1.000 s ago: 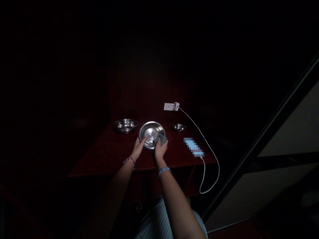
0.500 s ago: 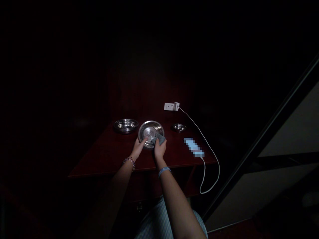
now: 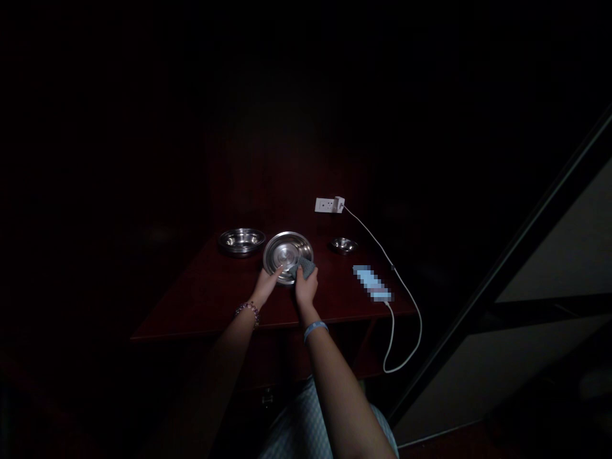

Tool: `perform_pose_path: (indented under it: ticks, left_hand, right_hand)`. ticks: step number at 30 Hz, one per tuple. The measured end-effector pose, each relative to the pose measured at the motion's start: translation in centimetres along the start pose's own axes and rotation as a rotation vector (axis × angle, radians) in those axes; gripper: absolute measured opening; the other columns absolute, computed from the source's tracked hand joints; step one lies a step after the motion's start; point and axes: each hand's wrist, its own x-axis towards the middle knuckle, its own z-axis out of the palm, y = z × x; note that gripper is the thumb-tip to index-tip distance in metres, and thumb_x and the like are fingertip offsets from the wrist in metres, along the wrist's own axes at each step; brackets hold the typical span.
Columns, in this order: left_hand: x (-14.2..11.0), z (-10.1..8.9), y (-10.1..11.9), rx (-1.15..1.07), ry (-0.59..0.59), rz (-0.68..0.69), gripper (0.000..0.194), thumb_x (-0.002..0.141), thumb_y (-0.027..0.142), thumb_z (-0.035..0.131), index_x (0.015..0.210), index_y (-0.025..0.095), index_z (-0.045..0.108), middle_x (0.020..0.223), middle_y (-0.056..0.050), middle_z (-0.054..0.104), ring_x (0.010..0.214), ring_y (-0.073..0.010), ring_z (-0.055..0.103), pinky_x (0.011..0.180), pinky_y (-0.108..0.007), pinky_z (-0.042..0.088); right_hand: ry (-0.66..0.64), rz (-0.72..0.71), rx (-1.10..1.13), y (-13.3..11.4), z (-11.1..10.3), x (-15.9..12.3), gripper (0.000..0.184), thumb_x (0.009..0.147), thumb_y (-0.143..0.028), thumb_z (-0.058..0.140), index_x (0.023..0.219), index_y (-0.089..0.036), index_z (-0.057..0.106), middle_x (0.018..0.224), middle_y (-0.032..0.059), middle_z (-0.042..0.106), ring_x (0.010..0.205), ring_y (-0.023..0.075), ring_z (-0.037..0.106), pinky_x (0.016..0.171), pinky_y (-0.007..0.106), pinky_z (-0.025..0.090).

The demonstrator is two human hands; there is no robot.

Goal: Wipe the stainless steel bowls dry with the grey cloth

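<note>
A shiny steel bowl (image 3: 287, 245) is tilted toward me above the dark red table. Its lower left rim is gripped by my left hand (image 3: 266, 285), with the thumb over the inside and the other fingers hidden behind. My right hand (image 3: 306, 287) is closed on a grey cloth (image 3: 303, 268), pressed against the bowl's lower right rim; part of the cloth lies inside the bowl. Whether the right fingers also hold the rim from behind is hidden.
Stacked steel bowls (image 3: 241, 242) stand at the table's (image 3: 191, 306) back left. A small steel bowl (image 3: 343, 245) sits at the back right. Near it lies a blurred-out phone (image 3: 373, 284), its white cable (image 3: 421, 319) looping past the table edge to a wall socket (image 3: 325, 204).
The steel bowl has shifted slightly left. My right hand and the cloth have moved a little left with it; the other things stay in place.
</note>
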Motion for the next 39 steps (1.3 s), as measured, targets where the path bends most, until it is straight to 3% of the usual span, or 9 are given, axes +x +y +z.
perform_pose_path:
  ticks: [8, 17, 39]
  left_hand:
    - [0.1, -0.2, -0.5, -0.004, 0.067, -0.035, 0.034, 0.075, 0.015, 0.069, 0.109, 0.013, 0.069, 0.119, -0.012, 0.073, 0.124, -0.0265, 0.062, 0.116, -0.044, 0.036]
    - [0.0, -0.1, 0.4, -0.004, 0.108, -0.109, 0.039, 0.072, 0.01, 0.066, 0.111, 0.014, 0.07, 0.116, -0.011, 0.074, 0.126, -0.0273, 0.06, 0.116, -0.044, 0.037]
    - [-0.2, 0.0, 0.5, 0.0, 0.095, -0.083, 0.034, 0.074, 0.015, 0.069, 0.109, 0.014, 0.069, 0.12, -0.011, 0.073, 0.127, -0.0266, 0.06, 0.115, -0.042, 0.038]
  right_hand:
    - [0.007, -0.003, -0.004, 0.1, 0.1, 0.0, 0.03, 0.086, -0.039, 0.058, 0.108, -0.019, 0.058, 0.106, 0.0141, 0.075, 0.093, 0.0271, 0.072, 0.083, 0.036, 0.054]
    - [0.012, 0.005, -0.009, 0.1, 0.1, 0.0, 0.034, 0.085, -0.039, 0.06, 0.111, -0.016, 0.06, 0.104, 0.016, 0.075, 0.094, 0.0294, 0.072, 0.083, 0.038, 0.054]
    - [0.024, 0.001, -0.012, 0.1, 0.2, 0.1, 0.032, 0.084, -0.039, 0.06, 0.109, -0.017, 0.06, 0.105, 0.016, 0.075, 0.093, 0.0292, 0.072, 0.082, 0.038, 0.054]
